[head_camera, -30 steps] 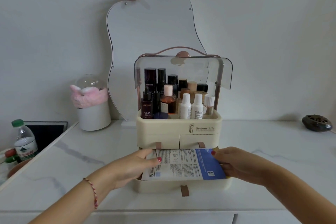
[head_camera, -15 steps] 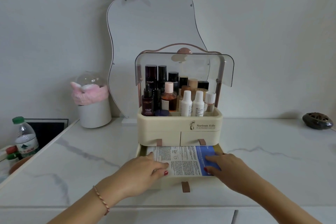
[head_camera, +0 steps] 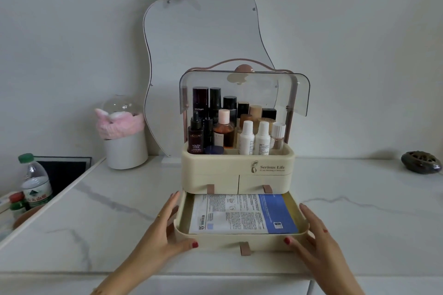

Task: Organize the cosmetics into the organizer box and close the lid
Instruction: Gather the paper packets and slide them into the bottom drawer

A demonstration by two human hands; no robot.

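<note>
Our left hand [head_camera: 165,230] lies flat against the left end of the open drawer [head_camera: 239,242], fingers straight along its side wall and the thumb pressed on the front face near the corner. Our right hand [head_camera: 316,235] mirrors it at the right end, fingers straight along that wall, thumb on the front. Neither hand grips anything; both only press the drawer, low in the centre of the frame.

In the drawer a sachet [head_camera: 242,214] lies flat, printed white on the left and blue on the right, filling most of the floor. A brown tab [head_camera: 245,248] hangs from the drawer's front between our thumbs.

The drawer juts out of the bottom of the cream box [head_camera: 237,170], which stands at mid-frame on the marble top [head_camera: 107,223]. Two smaller drawers above it are shut. The upper tray holds bottles [head_camera: 239,132] standing upright in rows, dark ones to the left, white ones to the right. The clear lid [head_camera: 244,88] is swung up over them.

Behind the box a wavy mirror [head_camera: 203,55] leans on the wall. To the left stands a white pot [head_camera: 125,151] with a pink band, and at the far left edge a water bottle [head_camera: 36,182]. A dark dish [head_camera: 422,162] sits at the right edge.
</note>
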